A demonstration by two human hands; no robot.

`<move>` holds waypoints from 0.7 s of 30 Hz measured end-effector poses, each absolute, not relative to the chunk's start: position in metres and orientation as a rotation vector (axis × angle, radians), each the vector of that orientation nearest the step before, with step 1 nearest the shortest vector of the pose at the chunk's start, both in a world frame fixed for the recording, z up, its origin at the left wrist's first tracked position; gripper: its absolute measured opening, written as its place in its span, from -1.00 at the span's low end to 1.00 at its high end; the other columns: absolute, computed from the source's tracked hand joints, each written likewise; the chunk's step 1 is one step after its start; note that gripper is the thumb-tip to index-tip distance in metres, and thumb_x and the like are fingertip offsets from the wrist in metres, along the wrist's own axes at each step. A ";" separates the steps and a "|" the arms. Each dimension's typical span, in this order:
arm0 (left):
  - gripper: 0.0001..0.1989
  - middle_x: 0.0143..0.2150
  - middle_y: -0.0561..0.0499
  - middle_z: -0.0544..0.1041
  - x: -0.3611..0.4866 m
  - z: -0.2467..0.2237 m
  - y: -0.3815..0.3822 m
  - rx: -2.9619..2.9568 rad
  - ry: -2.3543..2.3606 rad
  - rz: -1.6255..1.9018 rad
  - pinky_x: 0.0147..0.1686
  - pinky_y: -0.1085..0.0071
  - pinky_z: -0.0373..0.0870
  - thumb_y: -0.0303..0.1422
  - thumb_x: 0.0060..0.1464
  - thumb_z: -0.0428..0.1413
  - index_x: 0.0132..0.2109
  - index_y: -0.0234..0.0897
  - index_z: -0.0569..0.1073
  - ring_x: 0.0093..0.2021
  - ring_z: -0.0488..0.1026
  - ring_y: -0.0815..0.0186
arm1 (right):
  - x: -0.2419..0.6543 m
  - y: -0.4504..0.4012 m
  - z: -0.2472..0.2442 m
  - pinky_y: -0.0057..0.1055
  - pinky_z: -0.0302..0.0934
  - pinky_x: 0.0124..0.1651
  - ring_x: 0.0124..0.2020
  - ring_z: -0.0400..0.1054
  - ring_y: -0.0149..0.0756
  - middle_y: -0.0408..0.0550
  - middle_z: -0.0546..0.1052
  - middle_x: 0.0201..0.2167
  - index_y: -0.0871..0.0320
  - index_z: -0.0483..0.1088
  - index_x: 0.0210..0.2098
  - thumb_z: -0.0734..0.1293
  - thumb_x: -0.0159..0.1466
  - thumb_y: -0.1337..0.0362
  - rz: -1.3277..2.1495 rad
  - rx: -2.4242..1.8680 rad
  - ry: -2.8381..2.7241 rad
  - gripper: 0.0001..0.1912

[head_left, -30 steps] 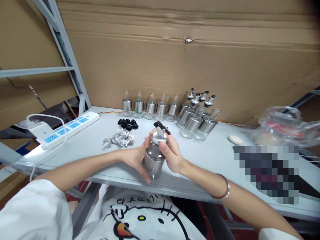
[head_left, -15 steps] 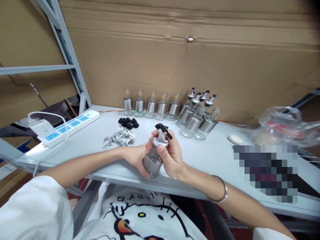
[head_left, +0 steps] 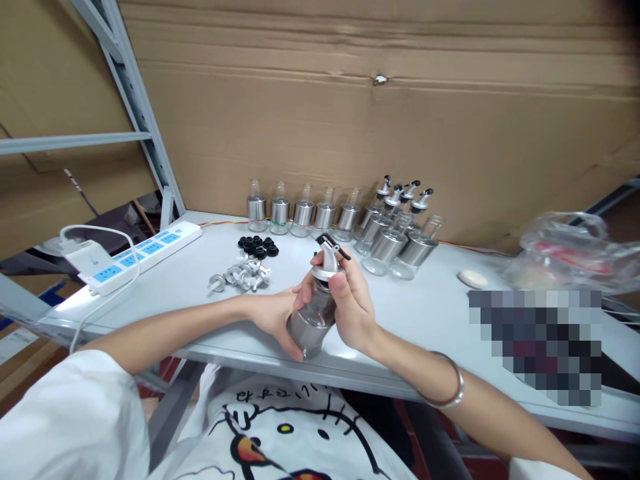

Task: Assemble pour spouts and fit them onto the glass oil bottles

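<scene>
A glass bottle with a metal sleeve [head_left: 309, 331] stands near the front edge of the table, tilted slightly to the right. Round its lower part my left hand [head_left: 275, 319] is wrapped, the fingertips hidden behind it. At the neck, my right hand [head_left: 354, 308] grips the silver pourer [head_left: 329, 263], which has a black lever on top. The pourer sits on the bottle's mouth. Behind my left arm lie a pile of silver pourers [head_left: 245, 275] and a cluster of black stoppers [head_left: 258, 247].
Several sleeved bottles without pourers [head_left: 303, 215] line the back. Right of them, bottles stand in a group [head_left: 385, 248], some with pourers. A power strip [head_left: 145, 257] lies left; a white oval object [head_left: 473, 279], plastic bag [head_left: 565, 257] and blurred dark item [head_left: 545, 350] lie right.
The pourer and the bottle's top have moved slightly right with my right hand. The pourer has turned, its black lever now seen at another angle. My left hand still holds the bottle.
</scene>
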State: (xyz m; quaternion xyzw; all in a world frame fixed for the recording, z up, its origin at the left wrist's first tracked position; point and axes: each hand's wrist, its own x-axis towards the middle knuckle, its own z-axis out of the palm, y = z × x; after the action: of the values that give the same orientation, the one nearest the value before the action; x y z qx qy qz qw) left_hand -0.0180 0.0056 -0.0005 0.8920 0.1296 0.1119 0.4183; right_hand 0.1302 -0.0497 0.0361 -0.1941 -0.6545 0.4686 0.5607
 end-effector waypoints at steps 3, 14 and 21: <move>-0.48 -0.31 0.00 0.49 -0.018 0.000 0.006 2.199 0.317 0.271 0.05 0.14 0.33 -0.08 -0.26 0.30 -0.16 -0.29 0.46 -0.07 0.40 0.07 | 0.130 -0.049 0.039 -0.40 0.31 -0.51 -0.52 0.43 -0.31 -0.20 0.43 -0.57 0.07 0.15 -0.17 0.13 0.28 -0.21 1.151 -0.489 -1.482 -0.53; -0.41 -0.10 -0.08 0.47 -0.018 0.008 0.006 2.221 0.319 0.316 0.11 0.10 0.27 -0.11 -0.32 0.34 -0.11 -0.28 0.43 0.02 0.35 0.03 | 0.147 -0.030 0.041 -0.47 0.24 -0.52 -0.56 0.35 -0.42 -0.15 0.50 -0.40 0.04 0.13 -0.21 0.17 0.32 -0.08 0.767 -0.459 -1.320 -0.67; -0.34 -0.06 -0.02 0.44 -0.019 0.010 0.001 2.224 0.319 0.354 -0.03 0.24 0.38 -0.20 -0.24 0.31 0.05 -0.29 0.35 -0.08 0.41 0.12 | 0.161 -0.040 0.031 -0.44 0.10 -0.70 -0.74 0.17 -0.43 -0.07 0.53 -0.37 -0.01 0.18 -0.16 0.16 0.26 -0.20 0.379 -0.351 -1.718 -0.59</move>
State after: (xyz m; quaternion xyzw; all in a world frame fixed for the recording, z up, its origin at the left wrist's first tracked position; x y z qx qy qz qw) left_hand -0.0192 0.0006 0.0096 0.8873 0.1272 0.1414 0.4202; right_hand 0.1609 -0.0403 0.0310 -0.1529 -0.7484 0.1653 0.6238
